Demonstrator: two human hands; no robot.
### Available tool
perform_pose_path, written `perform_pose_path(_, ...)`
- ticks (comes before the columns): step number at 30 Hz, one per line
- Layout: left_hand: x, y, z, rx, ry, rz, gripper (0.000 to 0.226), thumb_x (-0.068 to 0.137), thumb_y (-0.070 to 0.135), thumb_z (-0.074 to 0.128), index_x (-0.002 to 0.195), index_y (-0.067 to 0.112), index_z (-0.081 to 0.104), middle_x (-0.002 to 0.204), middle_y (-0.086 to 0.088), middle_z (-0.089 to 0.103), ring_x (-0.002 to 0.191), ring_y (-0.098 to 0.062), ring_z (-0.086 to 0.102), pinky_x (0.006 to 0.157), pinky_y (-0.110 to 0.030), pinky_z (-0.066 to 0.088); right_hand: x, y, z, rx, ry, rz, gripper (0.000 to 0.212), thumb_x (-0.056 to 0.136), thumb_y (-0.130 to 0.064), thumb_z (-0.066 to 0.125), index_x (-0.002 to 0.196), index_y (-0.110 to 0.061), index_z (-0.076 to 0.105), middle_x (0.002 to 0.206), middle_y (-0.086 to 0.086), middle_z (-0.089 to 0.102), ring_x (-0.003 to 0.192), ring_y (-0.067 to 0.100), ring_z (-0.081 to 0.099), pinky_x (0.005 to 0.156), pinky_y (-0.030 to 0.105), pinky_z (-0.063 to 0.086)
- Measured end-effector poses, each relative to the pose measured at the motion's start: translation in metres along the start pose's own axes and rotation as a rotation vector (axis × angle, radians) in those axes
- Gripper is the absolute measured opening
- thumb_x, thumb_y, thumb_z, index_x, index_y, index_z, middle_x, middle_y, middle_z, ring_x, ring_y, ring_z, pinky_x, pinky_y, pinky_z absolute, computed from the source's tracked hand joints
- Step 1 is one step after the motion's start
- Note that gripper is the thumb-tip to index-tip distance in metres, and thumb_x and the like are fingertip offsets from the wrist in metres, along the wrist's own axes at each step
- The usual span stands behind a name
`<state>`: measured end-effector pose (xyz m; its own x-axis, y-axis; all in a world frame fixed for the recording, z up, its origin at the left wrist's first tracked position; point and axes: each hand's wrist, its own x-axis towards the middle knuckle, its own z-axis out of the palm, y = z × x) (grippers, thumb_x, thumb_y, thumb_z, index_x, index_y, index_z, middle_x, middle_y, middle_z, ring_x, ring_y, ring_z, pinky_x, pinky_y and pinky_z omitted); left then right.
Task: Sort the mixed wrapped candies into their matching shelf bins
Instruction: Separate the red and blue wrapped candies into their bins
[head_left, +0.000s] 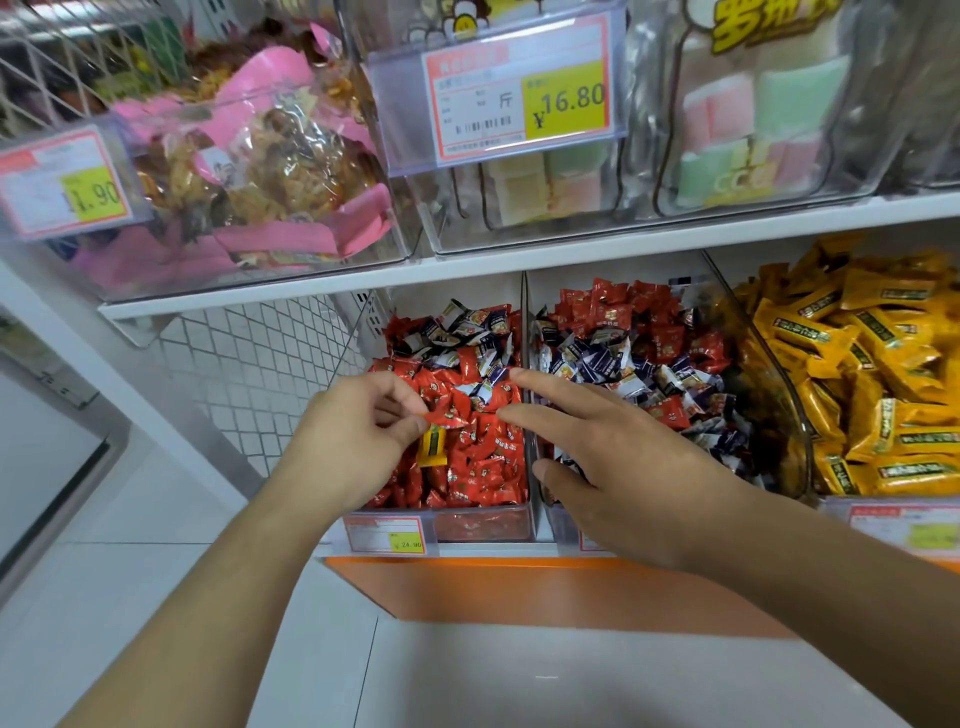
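Lower shelf, left bin (483, 522): clear plastic, filled mostly with red candies (483, 467); a scatter of blue-and-white candies (467, 332) lies on top toward the back. One yellow candy (432, 446) lies among the red ones near the front left. A price tag (385, 535) is fixed to the bin's front.

Lower shelf, middle bin (563, 525): separated from the left bin by a clear divider (525, 332). Holds a mix of red candies at the back and blue-and-white candies (597, 364) through the centre and front.

Lower shelf, right bin (802, 457): curved clear wall, filled with yellow candies (872, 374).

Left hand (358, 436): over the left bin, thumb and fingers pinching a red wrapper (448, 415), just above the yellow candy.

Right hand (613, 452): fingers straight and spread, holding nothing, reaching across the divider; the fingertips lie over the left bin, the palm over the middle bin.

Upper shelf (519, 262): white board carrying clear bins. Left bin holds pink-wrapped snack bags (270, 171); the bins to the right hold pastel blocks (748, 135) in pink, green and cream. A price card (522, 85) reading 16.80 hangs at centre; another card (65, 182), partly blurred, hangs at left.

Below: an orange base panel (519, 587) and a pale tiled floor (130, 545).
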<state>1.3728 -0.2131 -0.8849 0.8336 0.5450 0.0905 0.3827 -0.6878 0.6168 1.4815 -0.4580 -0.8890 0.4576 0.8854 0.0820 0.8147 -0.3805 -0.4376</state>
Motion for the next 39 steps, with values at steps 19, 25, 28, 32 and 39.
perform_pose_path(19,-0.025,0.063,-0.008,-0.479,0.123,-0.148,0.006,0.087,0.016,0.081,0.087,0.014,0.075,0.077,-0.004,0.077,0.078,-0.02,0.076,0.079,-0.038,0.062,-0.005,-0.005,-0.008,0.056,0.13,0.029,0.066,0.104,-0.041,0.053,0.161,-0.037,0.018,0.165,-0.018,0.024,0.151,0.004,0.018,0.117,0.02,0.023)
perform_pose_path(25,-0.044,0.114,0.016,-0.751,-0.017,-0.118,0.01,0.084,0.008,0.079,0.089,0.001,0.073,0.083,-0.015,0.077,0.083,-0.031,0.077,0.078,-0.034,0.064,-0.012,-0.008,-0.02,0.104,0.275,0.077,0.037,0.103,-0.039,0.059,0.137,-0.035,0.045,0.109,-0.007,0.063,0.09,0.014,0.06,0.073,0.035,0.053)
perform_pose_path(28,-0.048,0.122,0.022,-0.601,-0.065,-0.006,0.008,0.08,0.016,0.081,0.086,0.015,0.076,0.084,-0.002,0.078,0.082,-0.017,0.075,0.079,-0.025,0.059,-0.027,0.013,-0.042,0.008,0.347,0.132,0.038,0.106,-0.033,0.053,0.143,-0.028,0.047,0.12,-0.003,0.064,0.1,0.022,0.061,0.077,0.043,0.054)
perform_pose_path(32,-0.044,0.112,0.024,-0.399,-0.01,0.064,0.019,0.085,0.013,0.079,0.085,0.031,0.075,0.083,0.009,0.076,0.081,-0.008,0.071,0.081,-0.03,0.056,-0.05,0.065,-0.091,-0.22,0.454,0.344,0.04,0.102,-0.028,0.058,0.141,-0.025,0.056,0.109,0.006,0.067,0.102,0.03,0.06,0.08,0.045,0.055)
perform_pose_path(39,-0.036,0.09,0.02,-0.172,0.066,0.118,0.025,0.088,0.017,0.075,0.092,0.042,0.069,0.086,0.02,0.073,0.083,-0.001,0.069,0.086,-0.043,0.056,-0.054,0.098,-0.117,-0.278,0.394,0.591,0.048,0.095,-0.033,0.065,0.14,-0.021,0.055,0.113,0.017,0.068,0.111,0.044,0.059,0.092,0.047,0.052)
